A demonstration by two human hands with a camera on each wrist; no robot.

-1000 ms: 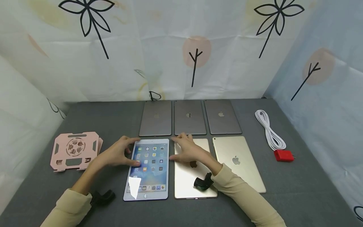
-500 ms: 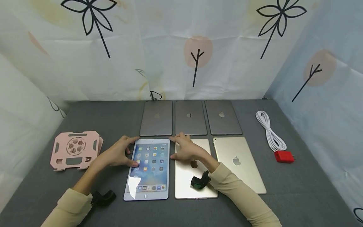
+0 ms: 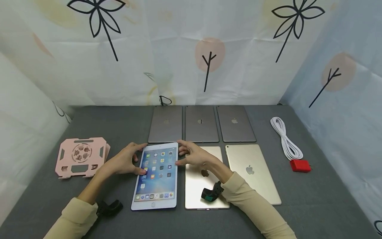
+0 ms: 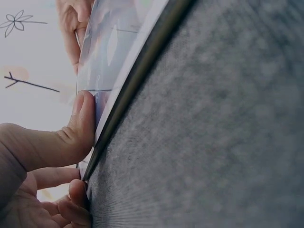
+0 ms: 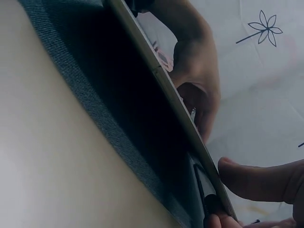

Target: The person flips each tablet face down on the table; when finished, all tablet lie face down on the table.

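Note:
A white tablet (image 3: 154,179) with its screen lit and app icons showing faces up in front of me. My left hand (image 3: 123,162) holds its left side, the thumb on the screen's edge and a finger at the far left corner. At the upper right edge my right hand (image 3: 195,156) grips it, thumb on top and fingertips underneath. Seen from the right wrist, the tablet's right edge (image 5: 164,78) is raised, with a dark gap over the grey cloth (image 5: 99,114). In the left wrist view, the left thumb (image 4: 80,123) presses the rim, with curled fingers below.
Under my right forearm lies a gold tablet (image 3: 194,192), back up, beside another gold tablet (image 3: 258,179). Behind are three grey tablets, one being the leftmost grey tablet (image 3: 165,126). A pink stand (image 3: 67,149) is at left; a white cable (image 3: 285,141) and red charger (image 3: 299,165) at right.
The tablet's right side has risen and its far end tilted up; the bright glare on its screen is gone. My right fingers have moved from beside the edge onto and under it.

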